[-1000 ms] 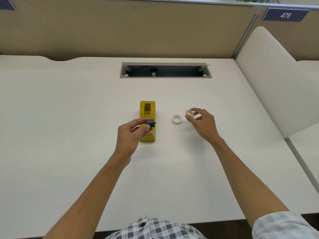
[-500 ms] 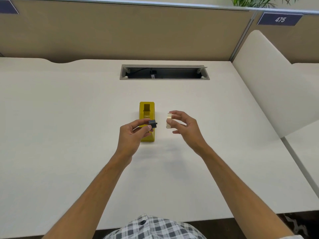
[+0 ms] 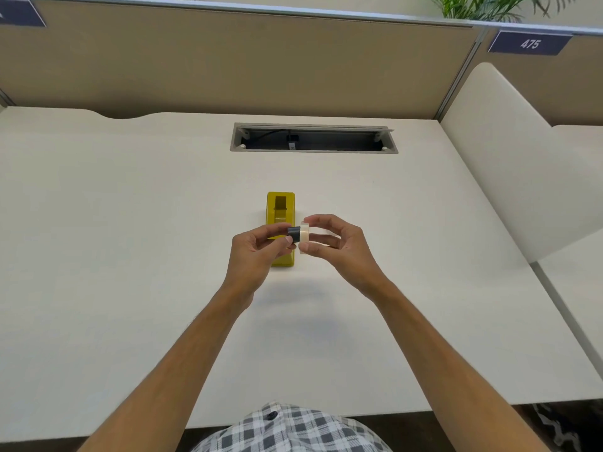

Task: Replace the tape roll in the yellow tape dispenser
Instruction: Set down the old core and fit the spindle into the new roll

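My left hand pinches a small dark hub between thumb and forefinger, the other fingers curled in. My right hand grips a pale tape roll by its rim, thumb below and fingers above, edge-on to me. Hub and roll touch; whether the hub has gone into the roll's hole I cannot tell. The hub looks like matt grey-black plastic, a short cylinder; the roll is a cream, slightly glossy ring.

Just behind my hands, at 12 o'clock, the dispenser stands on the worktop. It is a smooth yellow block with rounded corners and an open slot in its top; my left fingers cover its near part. I can read no writing on it.

The worktop is off-white with a fine grain. Farther at 12 o'clock a grey metal-framed cable slot is sunk into it, a black cable inside. Behind runs a tan fabric partition. At 2 o'clock a dark blue sign reads "475" in white. A curved cream divider rises at 3 o'clock. At 6 o'clock is my checked shirt, grey and white.
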A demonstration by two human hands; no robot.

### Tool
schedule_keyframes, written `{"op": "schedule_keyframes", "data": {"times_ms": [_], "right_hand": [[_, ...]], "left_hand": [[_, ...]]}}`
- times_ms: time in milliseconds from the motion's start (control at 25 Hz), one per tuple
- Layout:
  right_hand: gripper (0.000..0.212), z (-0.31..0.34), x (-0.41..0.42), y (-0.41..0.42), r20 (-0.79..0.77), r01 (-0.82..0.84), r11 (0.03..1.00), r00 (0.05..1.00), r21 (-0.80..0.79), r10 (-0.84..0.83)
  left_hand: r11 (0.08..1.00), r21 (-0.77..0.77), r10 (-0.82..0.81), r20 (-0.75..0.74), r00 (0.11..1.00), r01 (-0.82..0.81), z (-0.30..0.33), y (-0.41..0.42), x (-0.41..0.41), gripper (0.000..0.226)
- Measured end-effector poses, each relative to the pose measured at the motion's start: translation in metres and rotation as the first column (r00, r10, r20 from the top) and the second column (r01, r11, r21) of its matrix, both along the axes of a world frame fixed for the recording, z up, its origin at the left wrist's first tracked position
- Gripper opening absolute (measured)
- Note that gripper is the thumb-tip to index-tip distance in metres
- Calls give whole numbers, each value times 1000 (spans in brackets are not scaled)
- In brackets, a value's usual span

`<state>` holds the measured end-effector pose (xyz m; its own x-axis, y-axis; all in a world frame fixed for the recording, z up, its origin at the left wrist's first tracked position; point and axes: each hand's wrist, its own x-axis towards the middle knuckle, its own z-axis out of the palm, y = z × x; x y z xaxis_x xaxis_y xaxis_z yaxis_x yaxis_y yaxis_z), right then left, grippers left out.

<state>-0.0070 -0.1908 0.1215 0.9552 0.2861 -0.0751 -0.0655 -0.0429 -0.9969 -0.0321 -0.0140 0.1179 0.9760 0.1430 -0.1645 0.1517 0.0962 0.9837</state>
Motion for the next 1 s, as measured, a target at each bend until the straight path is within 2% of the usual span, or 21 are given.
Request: {"op": "schedule_keyframes", "data": {"times_ms": [240, 680, 840, 1000], "right_hand": [[51, 8, 1, -1, 31, -29, 1000, 999, 1, 28], [48, 13, 2, -1, 40, -69, 997, 997, 23, 68], [47, 12, 2, 1, 59, -56, 998, 997, -12, 57], [50, 7, 3, 3, 113, -13, 992, 993, -127, 28]], "left_hand": [[1000, -9, -15, 18, 1000, 15, 4, -1, -2, 23], [997, -17, -80, 41, 996, 81, 3, 1, -2, 22], [996, -5, -89, 32, 996, 89, 0, 2, -1, 23], [995, 1, -99, 34, 994, 99, -1, 3, -1, 25]]}}
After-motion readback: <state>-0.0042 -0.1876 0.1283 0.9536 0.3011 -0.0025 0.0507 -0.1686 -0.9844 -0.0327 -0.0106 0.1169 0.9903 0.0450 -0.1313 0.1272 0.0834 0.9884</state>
